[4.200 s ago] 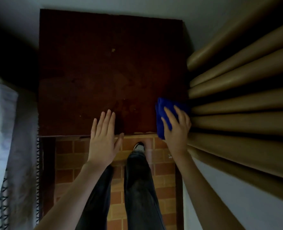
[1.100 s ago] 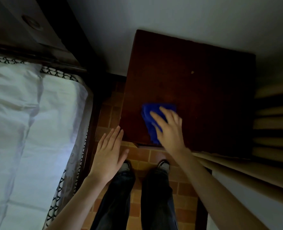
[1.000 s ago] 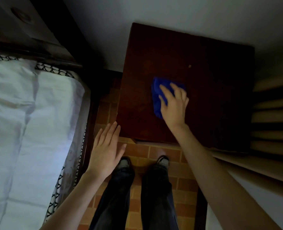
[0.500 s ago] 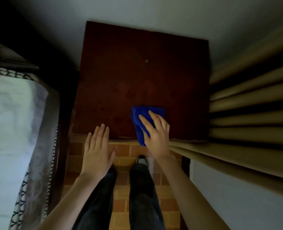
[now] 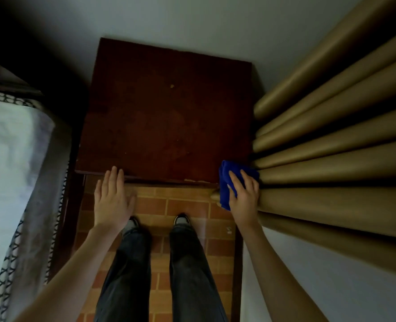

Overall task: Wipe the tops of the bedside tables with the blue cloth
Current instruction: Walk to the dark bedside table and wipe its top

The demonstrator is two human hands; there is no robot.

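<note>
The blue cloth is bunched under the right hand at the bedside table's near right corner, against the curtain. Unwiped top stretches leftward toward the left hand, flat, empty, fingertips on the front edge.

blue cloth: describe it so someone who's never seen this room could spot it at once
Find the dark red-brown bedside table against the wall, then follow its front edge to the corner nearest the tan curtain. There the right hand presses down a bunched blue cloth, partly hanging off the edge. It is the only vivid blue thing among browns and greys.
</note>
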